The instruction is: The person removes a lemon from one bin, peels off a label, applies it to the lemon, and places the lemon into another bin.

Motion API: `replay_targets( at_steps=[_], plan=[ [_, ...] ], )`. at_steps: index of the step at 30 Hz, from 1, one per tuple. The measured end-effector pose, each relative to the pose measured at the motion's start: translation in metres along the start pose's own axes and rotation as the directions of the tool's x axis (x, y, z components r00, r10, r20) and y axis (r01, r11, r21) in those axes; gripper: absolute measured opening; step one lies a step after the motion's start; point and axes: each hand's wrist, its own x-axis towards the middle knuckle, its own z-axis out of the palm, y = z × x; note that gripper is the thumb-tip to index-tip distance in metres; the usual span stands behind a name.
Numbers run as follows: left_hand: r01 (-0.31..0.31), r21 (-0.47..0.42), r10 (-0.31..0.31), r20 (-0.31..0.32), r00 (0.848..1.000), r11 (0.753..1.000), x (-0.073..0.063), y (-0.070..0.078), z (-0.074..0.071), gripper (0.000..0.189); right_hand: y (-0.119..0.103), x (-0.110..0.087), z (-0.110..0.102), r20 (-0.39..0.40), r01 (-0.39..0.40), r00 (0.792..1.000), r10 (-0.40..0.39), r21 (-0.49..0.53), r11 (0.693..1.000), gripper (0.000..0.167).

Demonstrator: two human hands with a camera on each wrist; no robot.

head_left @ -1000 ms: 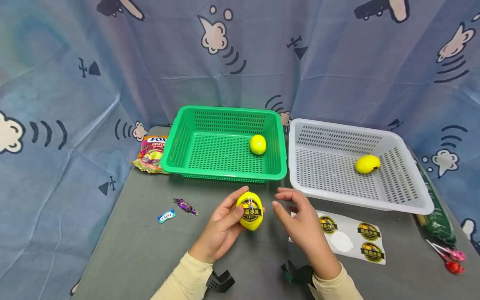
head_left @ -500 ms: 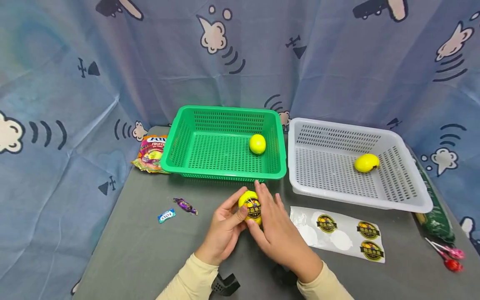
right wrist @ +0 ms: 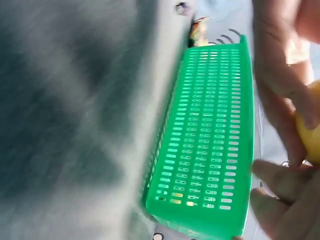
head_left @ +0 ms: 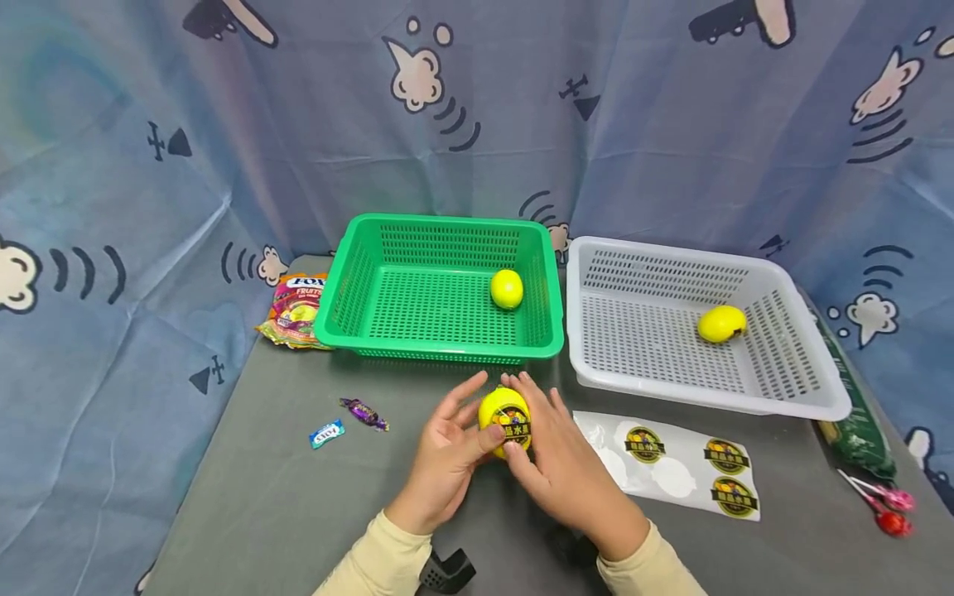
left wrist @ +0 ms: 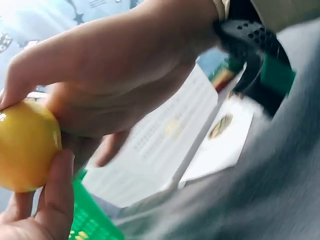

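Between both hands in the head view is a yellow lemon [head_left: 493,406] with a round black label on its front. My left hand [head_left: 436,459] holds it from the left, thumb over the label and some fingertips reaching up past the fruit. From the right my right hand [head_left: 566,468] grips it, fingertips at its top and thumb low on the front. The left wrist view shows the lemon [left wrist: 27,145] with fingers on several sides. To the right lies a white sticker sheet [head_left: 673,478] with several round labels and bare white spots.
Behind the hands stands a green basket [head_left: 447,348] with one lemon [head_left: 507,289]. A white basket [head_left: 681,389] beside it has another lemon [head_left: 720,324]. Candies [head_left: 365,413] and a candy bag [head_left: 296,313] lie left; lollipops [head_left: 893,523] and a green bag [head_left: 860,439] lie right.
The right hand has come leftward from beside the sticker sheet onto the lemon. The lemon in the left hand has shifted slightly, and the left fingers have spread a little.
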Motion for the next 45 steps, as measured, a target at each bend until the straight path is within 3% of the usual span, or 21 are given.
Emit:
replay_targets(
  at_steps=[4,6,8,12,14,17,19,21,25,27,29,33,37,40,42,43,45],
  plan=[
    [-0.084,0.059,0.080,0.057,0.995,0.995,0.003,0.007,0.002,0.048,0.006,-0.008,-0.007,0.073,-0.073,0.995,0.074,-0.017,0.997,0.089],
    [-0.117,0.098,0.111,0.059,0.992,0.988,0.006,0.008,0.002,0.034,0.009,-0.010,-0.017,0.023,-0.082,0.996,0.083,-0.019,0.996,0.089],
    [-0.136,0.135,0.132,0.035,0.991,0.981,0.009,0.008,0.000,0.026,0.015,-0.013,-0.031,-0.082,-0.089,0.993,0.088,-0.017,0.996,0.079],
    [-0.160,0.179,0.166,-0.023,0.986,0.971,0.012,0.002,-0.004,0.024,0.023,-0.014,-0.058,-0.283,-0.088,0.956,0.080,-0.017,0.996,0.060],
    [-0.170,0.206,0.179,-0.025,0.984,0.964,0.014,-0.002,-0.003,0.030,0.019,-0.014,-0.061,-0.303,-0.062,0.951,0.058,-0.004,0.998,0.054],
    [-0.169,0.230,0.174,-0.004,0.985,0.958,0.019,-0.008,0.001,0.039,0.018,-0.011,-0.059,-0.279,-0.020,0.960,0.007,-0.047,0.999,0.050],
    [-0.161,0.228,0.163,0.012,0.987,0.960,0.023,-0.011,0.004,0.042,0.025,-0.011,-0.059,-0.298,-0.071,0.954,0.035,-0.111,0.991,0.048],
    [-0.153,0.222,0.150,0.030,0.988,0.963,0.028,-0.012,0.009,0.043,0.039,-0.012,-0.062,-0.365,-0.197,0.923,0.124,-0.171,0.965,0.043],
    [-0.146,0.297,0.125,0.091,0.988,0.943,0.050,-0.006,0.030,0.040,0.066,-0.021,-0.072,-0.476,-0.465,0.810,0.342,-0.164,0.870,0.032],
    [-0.171,0.391,0.132,0.123,0.984,0.904,0.070,-0.001,0.050,0.038,0.072,-0.025,-0.074,-0.489,-0.528,0.776,0.399,-0.156,0.835,0.030],
    [-0.194,0.507,0.134,0.152,0.979,0.840,0.094,0.000,0.072,0.036,0.075,-0.027,-0.075,-0.482,-0.552,0.767,0.424,-0.159,0.818,0.031],
    [-0.221,0.720,0.126,0.184,0.975,0.658,0.144,-0.010,0.111,0.036,0.075,-0.027,-0.073,-0.483,-0.564,0.760,0.434,-0.159,0.811,0.031],
    [-0.160,0.837,0.051,0.156,0.986,0.523,0.181,-0.028,0.128,0.036,0.075,-0.026,-0.072,-0.483,-0.551,0.766,0.425,-0.151,0.821,0.029],
    [-0.130,0.886,-0.040,0.165,0.986,0.446,0.196,-0.034,0.131,0.044,0.075,-0.026,-0.072,-0.480,-0.543,0.770,0.421,-0.146,0.827,0.029],
    [-0.132,0.900,-0.081,0.182,0.980,0.416,0.198,-0.032,0.131,0.051,0.076,-0.025,-0.072,-0.481,-0.544,0.769,0.422,-0.144,0.827,0.029],
    [-0.134,0.896,-0.087,0.187,0.978,0.423,0.196,-0.030,0.131,0.053,0.076,-0.025,-0.072,-0.481,-0.545,0.768,0.423,-0.144,0.826,0.030],
    [-0.141,0.861,-0.068,0.198,0.978,0.489,0.186,-0.023,0.127,0.052,0.077,-0.025,-0.074,-0.478,-0.549,0.767,0.429,-0.142,0.824,0.030]
  ],
)
